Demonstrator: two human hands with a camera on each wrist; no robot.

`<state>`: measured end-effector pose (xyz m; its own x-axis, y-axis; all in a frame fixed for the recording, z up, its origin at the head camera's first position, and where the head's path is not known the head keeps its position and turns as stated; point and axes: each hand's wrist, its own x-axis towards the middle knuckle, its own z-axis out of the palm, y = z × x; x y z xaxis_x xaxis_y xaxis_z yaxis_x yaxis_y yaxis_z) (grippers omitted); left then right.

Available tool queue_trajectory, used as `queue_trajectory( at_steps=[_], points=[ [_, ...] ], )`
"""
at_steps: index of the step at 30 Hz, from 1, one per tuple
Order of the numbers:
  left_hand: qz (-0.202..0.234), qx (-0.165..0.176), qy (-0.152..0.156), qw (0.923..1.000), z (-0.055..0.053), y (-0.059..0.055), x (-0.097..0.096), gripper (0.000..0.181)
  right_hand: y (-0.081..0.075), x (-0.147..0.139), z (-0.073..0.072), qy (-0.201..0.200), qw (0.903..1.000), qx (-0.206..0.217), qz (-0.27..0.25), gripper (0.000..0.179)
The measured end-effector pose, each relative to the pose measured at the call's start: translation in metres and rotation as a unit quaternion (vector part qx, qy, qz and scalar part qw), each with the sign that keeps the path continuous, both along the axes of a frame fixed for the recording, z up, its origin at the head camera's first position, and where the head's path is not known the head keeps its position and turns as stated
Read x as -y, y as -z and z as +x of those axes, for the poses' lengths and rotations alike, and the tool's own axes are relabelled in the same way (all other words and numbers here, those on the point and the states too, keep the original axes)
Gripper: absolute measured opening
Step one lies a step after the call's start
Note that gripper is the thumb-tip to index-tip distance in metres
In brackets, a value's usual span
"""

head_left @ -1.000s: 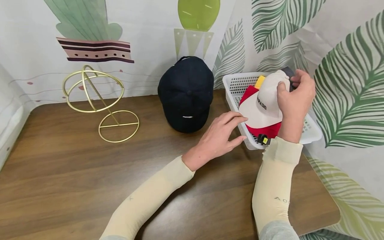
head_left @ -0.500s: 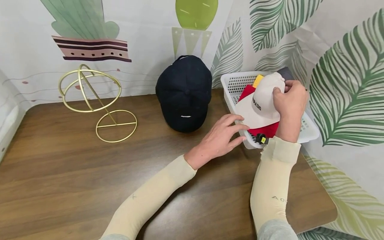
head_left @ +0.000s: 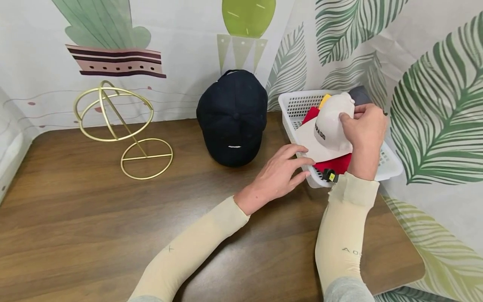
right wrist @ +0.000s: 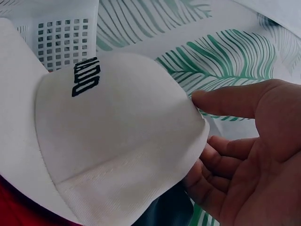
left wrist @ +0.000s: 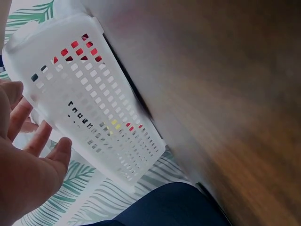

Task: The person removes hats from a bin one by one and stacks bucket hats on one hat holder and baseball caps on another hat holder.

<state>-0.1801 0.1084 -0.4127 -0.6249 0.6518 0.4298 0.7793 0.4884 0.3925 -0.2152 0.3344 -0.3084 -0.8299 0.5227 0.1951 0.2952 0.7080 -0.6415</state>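
Note:
A white baseball cap with dark lettering lies in a white mesh basket at the right. My right hand pinches the back of its crown, thumb on the near side and fingers curled behind, as the right wrist view of the cap also shows. At the basket's left rim is my left hand, fingers spread and loosely bent, fingertips overlapping the rim and the brim. The left wrist view shows these fingers beside the basket's holed wall. Red fabric lies under the white cap.
A dark grey item and a yellow piece are also in the basket. Left of it, a navy cap stands against the printed wall cloth. A gold wire stand is farther left on the wooden table.
My right hand has moved down and left, drawing the white cap's crown slightly away from the dark grey item. The left hand has edged slightly right, its fingertips farther over the rim.

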Motion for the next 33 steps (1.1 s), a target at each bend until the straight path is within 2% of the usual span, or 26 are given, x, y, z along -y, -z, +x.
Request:
queue_trajectory(
  at_steps=[9, 21, 33],
  points=[
    [0.002, 0.003, -0.003, 1.0, 0.0, -0.001, 0.0, 0.032, -0.002, 0.003, 0.001, -0.039, 0.9989, -0.002, 0.028, 0.037],
    [-0.008, 0.005, -0.005, 0.9999, 0.003, -0.002, -0.001, 0.034, -0.001, 0.008, 0.005, -0.04, 0.9991, 0.003, 0.012, 0.039],
    [0.0, 0.001, -0.006, 1.0, 0.004, -0.001, 0.0, 0.033, -0.002, 0.011, 0.004, -0.049, 0.9984, -0.022, 0.018, 0.037]
  ],
)
